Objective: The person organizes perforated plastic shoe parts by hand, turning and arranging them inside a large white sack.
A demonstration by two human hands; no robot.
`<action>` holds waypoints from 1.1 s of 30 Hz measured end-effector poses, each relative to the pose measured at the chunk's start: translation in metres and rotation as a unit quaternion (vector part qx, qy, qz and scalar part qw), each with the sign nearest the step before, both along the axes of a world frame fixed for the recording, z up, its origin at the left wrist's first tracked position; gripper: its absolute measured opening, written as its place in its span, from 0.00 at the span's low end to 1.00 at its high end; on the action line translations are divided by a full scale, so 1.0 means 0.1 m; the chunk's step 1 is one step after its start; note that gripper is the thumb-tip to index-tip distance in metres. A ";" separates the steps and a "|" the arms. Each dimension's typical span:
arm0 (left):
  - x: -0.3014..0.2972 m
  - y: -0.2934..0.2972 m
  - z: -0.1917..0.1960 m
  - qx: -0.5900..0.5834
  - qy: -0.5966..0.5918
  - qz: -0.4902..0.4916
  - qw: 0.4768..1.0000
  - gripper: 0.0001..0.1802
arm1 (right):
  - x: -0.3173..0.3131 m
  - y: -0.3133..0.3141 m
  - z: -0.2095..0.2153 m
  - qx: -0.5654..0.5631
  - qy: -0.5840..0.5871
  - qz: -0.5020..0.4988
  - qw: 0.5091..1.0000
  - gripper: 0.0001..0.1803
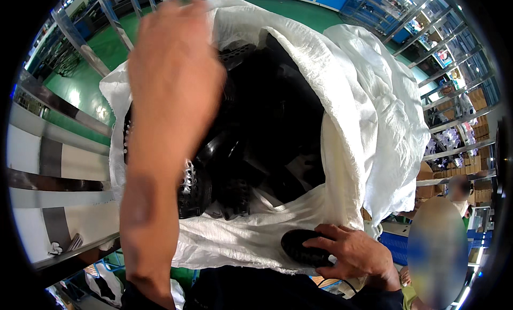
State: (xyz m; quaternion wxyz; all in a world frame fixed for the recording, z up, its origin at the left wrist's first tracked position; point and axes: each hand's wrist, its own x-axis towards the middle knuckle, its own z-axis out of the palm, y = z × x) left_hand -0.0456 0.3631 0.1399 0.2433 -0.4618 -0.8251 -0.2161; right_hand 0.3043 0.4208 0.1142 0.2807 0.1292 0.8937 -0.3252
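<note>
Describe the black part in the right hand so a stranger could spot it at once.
Find the big white woven sack full of black plastic parts. At its near rim, the right hand presses a black oval ribbed piece against the outside; it alone lies outside the sack.

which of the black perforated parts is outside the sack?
The oval black part under the right hand, pressed against the near outer wall of the white sack. All the other black parts lie piled inside the sack.
</note>
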 end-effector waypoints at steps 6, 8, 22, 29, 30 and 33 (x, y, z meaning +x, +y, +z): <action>1.40 0.34 -1.24 -0.373 -0.111 -0.451 0.803 0.17 | -0.10 0.02 0.08 -0.009 0.018 0.050 0.999 0.34; 1.53 0.54 -1.77 -0.509 -0.112 -0.405 0.751 0.20 | -0.16 0.03 0.12 -0.012 0.021 0.076 0.997 0.34; 0.59 0.17 -0.83 -0.414 0.027 -0.116 0.902 0.11 | -0.09 0.26 0.07 -0.053 -0.033 -0.161 0.985 0.34; 0.57 0.10 -0.99 -0.430 0.008 -0.149 0.890 0.09 | -0.82 0.11 -0.05 0.172 0.104 -0.213 0.956 0.35; 0.53 0.08 -1.02 -0.434 0.006 -0.146 0.889 0.09 | -0.86 0.15 -0.27 0.167 0.104 -0.211 0.957 0.35; 0.54 0.11 -1.00 -0.402 -0.007 -0.163 0.901 0.09 | -0.85 0.26 -0.73 0.202 -0.001 -0.081 0.976 0.33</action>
